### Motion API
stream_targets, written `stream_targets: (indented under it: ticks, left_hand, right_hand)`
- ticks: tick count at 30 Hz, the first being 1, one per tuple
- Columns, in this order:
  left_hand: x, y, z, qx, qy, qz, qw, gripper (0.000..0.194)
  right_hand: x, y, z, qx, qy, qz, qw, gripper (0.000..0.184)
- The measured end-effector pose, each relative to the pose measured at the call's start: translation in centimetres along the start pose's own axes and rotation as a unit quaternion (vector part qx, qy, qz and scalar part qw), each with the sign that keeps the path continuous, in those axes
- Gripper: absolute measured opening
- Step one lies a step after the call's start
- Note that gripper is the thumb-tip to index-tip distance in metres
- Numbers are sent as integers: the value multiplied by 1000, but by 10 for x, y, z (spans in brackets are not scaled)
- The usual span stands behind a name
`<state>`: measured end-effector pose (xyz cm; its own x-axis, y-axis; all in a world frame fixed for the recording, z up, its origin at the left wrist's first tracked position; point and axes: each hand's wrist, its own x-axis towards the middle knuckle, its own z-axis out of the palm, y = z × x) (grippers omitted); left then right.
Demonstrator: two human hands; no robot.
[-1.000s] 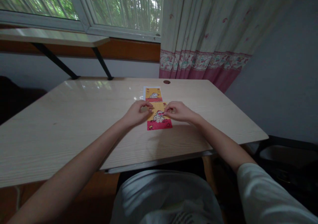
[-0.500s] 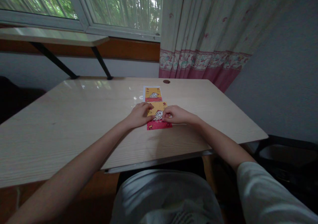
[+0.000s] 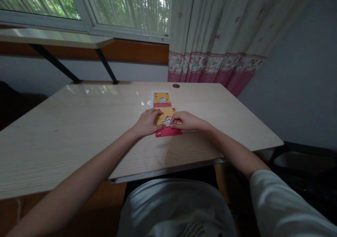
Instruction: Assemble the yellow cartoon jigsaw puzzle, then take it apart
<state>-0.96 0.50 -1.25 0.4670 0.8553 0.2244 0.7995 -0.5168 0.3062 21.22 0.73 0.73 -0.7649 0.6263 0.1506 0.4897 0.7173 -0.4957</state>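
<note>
A square yellow-and-red picture (image 3: 168, 131) with a white cartoon animal in a red hat lies flat on the desk. My left hand (image 3: 149, 121) rests along its left edge, thumb and fingers apart, touching the surface. From the right, my right hand (image 3: 185, 121) reaches over the picture's middle. Its thumb and fingers are pinched together by the animal; whatever may be between them is hidden. Just beyond lies a white-bordered sheet (image 3: 161, 98) with a similar yellow-and-red picture, touching or nearly touching the near one. Both hands cover parts of the near picture's sides.
The pale wooden desk (image 3: 86, 139) has a round cable hole (image 3: 176, 86) near its back edge. A raised shelf (image 3: 65, 37) on black supports stands at the back left. Behind are a window and a curtain (image 3: 210, 47). A dark chair (image 3: 302, 160) is at the right.
My right fingertips have shifted very slightly left over the picture. The left hand stays in place, and the whole view has moved a little.
</note>
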Motion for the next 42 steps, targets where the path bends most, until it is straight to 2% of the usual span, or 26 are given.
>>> stream_targets:
  ticks: [5,8,21,28,33,37,39,42]
  left_hand:
    - [0,4,-2,10,-9,-11,1000,62]
    - [0,6,-3,12,-11,-17,1000,62]
    - [1,4,0,23,-16,-18,999,60]
    - [-2,6,1,51,-24,-13,998,58]
    - [-2,6,1,64,-21,-10,998,58]
    - [-2,7,0,67,-18,-7,998,62]
    - [-2,8,-1,70,-21,-8,997,62]
    - [-3,8,-2,81,-30,-13,996,64]
  right_hand:
    - [4,-2,4,-24,37,51,998,11]
    - [5,-3,6,-18,37,69,997,11]
    - [7,4,9,-19,25,39,999,11]
    - [9,7,13,-35,49,47,997,27]
    - [12,16,13,-81,91,75,990,21]
    - [13,28,12,-127,123,82,981,29]
    - [14,32,13,-142,123,84,979,33]
    - [15,32,14,-148,81,89,982,41]
